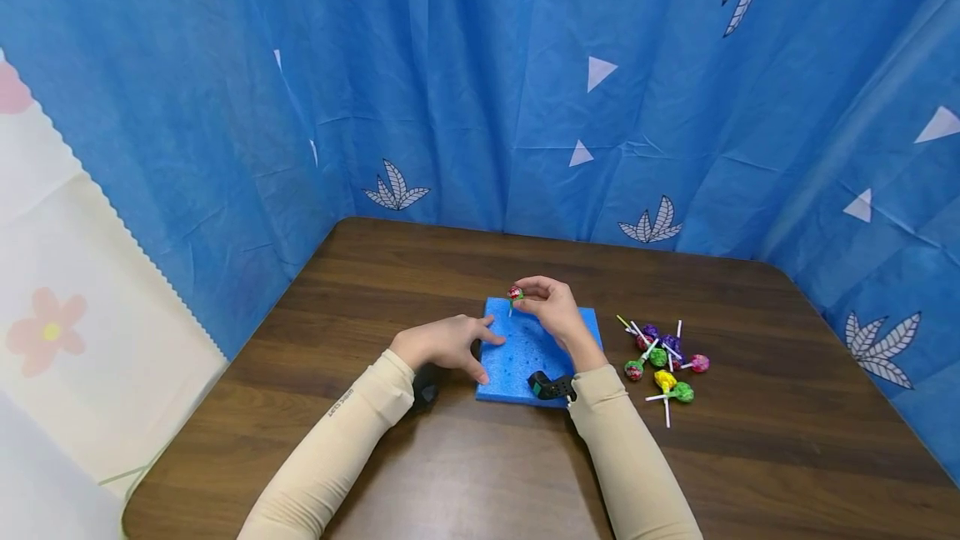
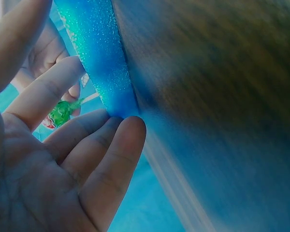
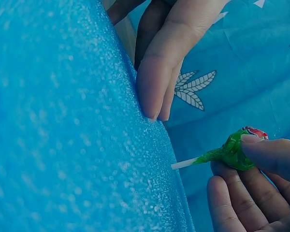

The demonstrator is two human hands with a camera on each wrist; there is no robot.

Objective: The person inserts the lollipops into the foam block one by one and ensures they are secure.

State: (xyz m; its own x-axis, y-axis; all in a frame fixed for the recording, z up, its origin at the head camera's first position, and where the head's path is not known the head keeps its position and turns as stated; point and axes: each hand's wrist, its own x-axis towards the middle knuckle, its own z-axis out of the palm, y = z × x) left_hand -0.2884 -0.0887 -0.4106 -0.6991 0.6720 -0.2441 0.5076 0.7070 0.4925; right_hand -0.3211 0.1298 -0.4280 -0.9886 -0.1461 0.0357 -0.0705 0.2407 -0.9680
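Note:
My right hand pinches a lollipop by its green and red wrapped head, over the far left part of a blue foam block. The white stick points down toward the foam, its tip close to the surface in the right wrist view. At the block's left side, my left hand rests spread, with fingers against the side edge and others over the top. Small dark holes dot the foam's top.
Several wrapped lollipops lie in a loose pile right of the foam, sticks pointing various ways. They stand on a brown wooden table. Blue patterned curtain hangs behind the table's far edge.

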